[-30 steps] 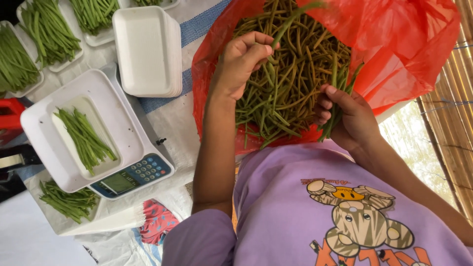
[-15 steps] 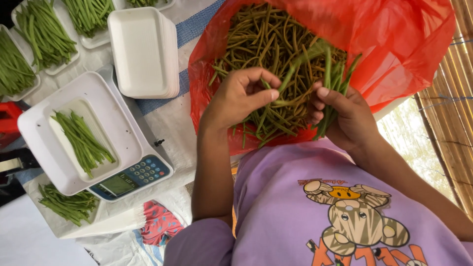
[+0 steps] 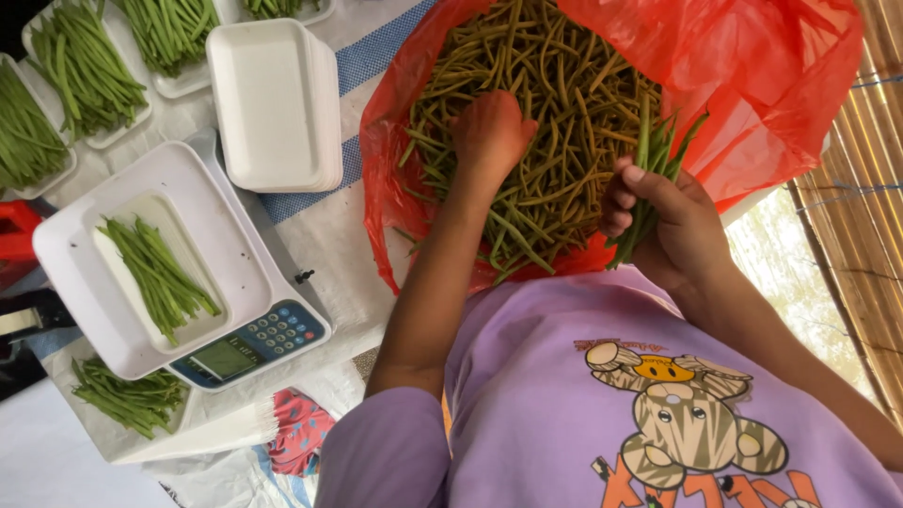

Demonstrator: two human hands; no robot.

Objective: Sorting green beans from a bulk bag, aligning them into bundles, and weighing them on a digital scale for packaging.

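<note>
Left hand [image 3: 489,132] palm down, fingers buried in green beans [image 3: 527,113] inside red bag [image 3: 752,85] on desk; closed or open: cannot tell. Right hand [image 3: 658,221] clenched around bean bundle [image 3: 658,160] at bag edge. Scale [image 3: 179,273] well apart.

One red bag [image 3: 752,85], one scale [image 3: 254,343], perhaps five filled trays [image 3: 71,80]

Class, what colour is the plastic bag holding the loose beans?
Red-orange; the bag shows clearly in the head view, around the loose beans.

Long green beans [image 3: 536,122] lie heaped and tangled inside an open red plastic bag [image 3: 752,85]; a small upright bunch [image 3: 654,179] stands gripped at its edge.
</note>
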